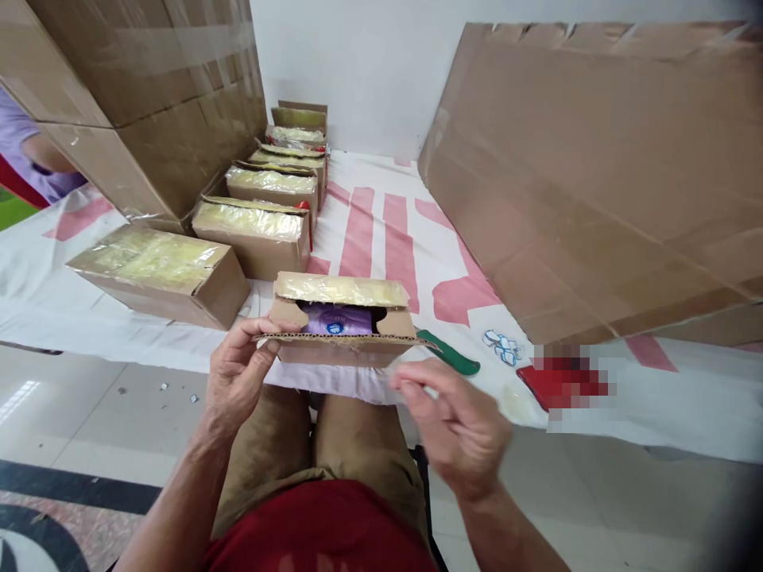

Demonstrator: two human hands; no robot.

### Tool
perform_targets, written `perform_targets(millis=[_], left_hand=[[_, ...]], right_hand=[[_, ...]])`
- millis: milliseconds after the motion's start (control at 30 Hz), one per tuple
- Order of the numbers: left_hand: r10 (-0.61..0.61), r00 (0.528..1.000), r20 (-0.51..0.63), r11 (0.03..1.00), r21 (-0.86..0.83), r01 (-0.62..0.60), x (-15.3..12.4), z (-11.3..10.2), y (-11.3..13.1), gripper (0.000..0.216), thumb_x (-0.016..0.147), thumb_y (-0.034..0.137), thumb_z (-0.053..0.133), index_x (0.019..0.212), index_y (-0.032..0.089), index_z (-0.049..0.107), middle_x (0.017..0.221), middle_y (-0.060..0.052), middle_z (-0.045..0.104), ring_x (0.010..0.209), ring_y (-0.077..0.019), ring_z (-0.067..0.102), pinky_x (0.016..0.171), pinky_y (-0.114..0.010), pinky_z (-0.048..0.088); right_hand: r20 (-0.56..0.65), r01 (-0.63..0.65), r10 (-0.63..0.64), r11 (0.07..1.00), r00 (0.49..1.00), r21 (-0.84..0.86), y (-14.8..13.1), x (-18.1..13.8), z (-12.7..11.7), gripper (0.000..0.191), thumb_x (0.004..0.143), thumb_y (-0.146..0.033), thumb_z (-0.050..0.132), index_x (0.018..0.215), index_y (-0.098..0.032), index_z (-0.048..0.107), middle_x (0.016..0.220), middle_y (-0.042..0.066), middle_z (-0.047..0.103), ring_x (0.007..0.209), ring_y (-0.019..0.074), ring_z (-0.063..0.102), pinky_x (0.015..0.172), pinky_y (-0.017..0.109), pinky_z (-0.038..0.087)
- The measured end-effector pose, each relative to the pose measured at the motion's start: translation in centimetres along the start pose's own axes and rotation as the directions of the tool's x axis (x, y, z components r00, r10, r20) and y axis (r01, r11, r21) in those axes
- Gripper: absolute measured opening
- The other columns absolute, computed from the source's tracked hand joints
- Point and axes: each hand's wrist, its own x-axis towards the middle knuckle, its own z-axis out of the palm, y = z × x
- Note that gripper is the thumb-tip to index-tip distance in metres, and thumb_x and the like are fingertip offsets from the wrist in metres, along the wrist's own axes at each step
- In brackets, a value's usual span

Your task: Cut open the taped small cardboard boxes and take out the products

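Observation:
A small cardboard box (351, 349) stands at the table's front edge before me, its front flap folded out. Through the opening shows a purple package (351, 319) with a round blue mark. Yellowish tape covers the box's back flap. My left hand (242, 369) pinches the left end of the front flap between thumb and fingers. Just off the box's right front corner is my right hand (453, 421), slightly blurred, with thumb and fingertips pressed together; whatever they may hold is too small to make out. A green curved-handled tool (450, 353) lies right of the box, partly hidden by it.
Several taped boxes (256, 234) line the left side, beside a tall carton stack (160, 103). A large cardboard panel (596, 175) rises on the right. Near it lie blue-and-white pieces (501, 347) and a red, partly pixelated object (551, 383). Another person's arm (51, 155) shows far left.

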Motion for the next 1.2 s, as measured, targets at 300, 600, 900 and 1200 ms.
perform_targets(millis=[300,600,900,1200], left_hand=[[0.036,0.999,0.014,0.991,0.131,-0.037,-0.3,0.1,0.7,0.011,0.093,0.013,0.065,0.093,0.024,0.068,0.101,-0.002,0.082,0.102,-0.0196,0.077,0.109,-0.039,0.050],[0.200,0.973,0.113,0.920,0.321,-0.226,0.0,0.0,0.9,0.022,0.085,0.003,0.061,0.090,0.024,0.064,0.096,0.003,0.081,0.096,-0.0168,0.078,0.121,-0.047,0.043],[0.245,0.959,0.142,0.891,0.357,-0.280,-0.2,0.2,1.1,0.031,0.076,-0.003,0.055,0.090,0.024,0.061,0.094,0.003,0.080,0.096,-0.0174,0.077,0.121,-0.050,0.043],[0.179,0.977,0.120,0.914,0.348,-0.210,-0.4,0.2,0.3,0.032,0.080,-0.002,0.052,0.094,0.025,0.061,0.099,0.002,0.079,0.102,-0.0180,0.076,0.122,-0.052,0.041]], right_hand=[[0.462,0.312,-0.084,0.840,0.883,-0.444,3.9,10.7,-3.8,0.026,0.092,-0.022,0.069,0.117,-0.025,0.077,0.123,0.009,0.075,0.114,0.0302,0.068,0.099,0.047,0.053],[0.576,0.323,0.099,0.745,0.812,-0.584,5.7,14.5,0.3,0.020,0.098,-0.025,0.057,0.101,-0.020,0.076,0.096,0.005,0.080,0.087,0.0240,0.070,0.081,0.037,0.045],[0.485,0.407,0.070,0.447,0.872,-0.797,8.6,17.4,3.8,0.019,0.095,-0.015,0.059,0.100,-0.017,0.077,0.104,0.014,0.077,0.098,0.0311,0.062,0.084,0.042,0.040],[0.805,0.515,0.036,0.751,0.592,-0.413,5.8,15.0,2.8,0.028,0.094,-0.027,0.066,0.119,-0.019,0.074,0.119,0.010,0.077,0.107,0.0289,0.069,0.094,0.043,0.047]])
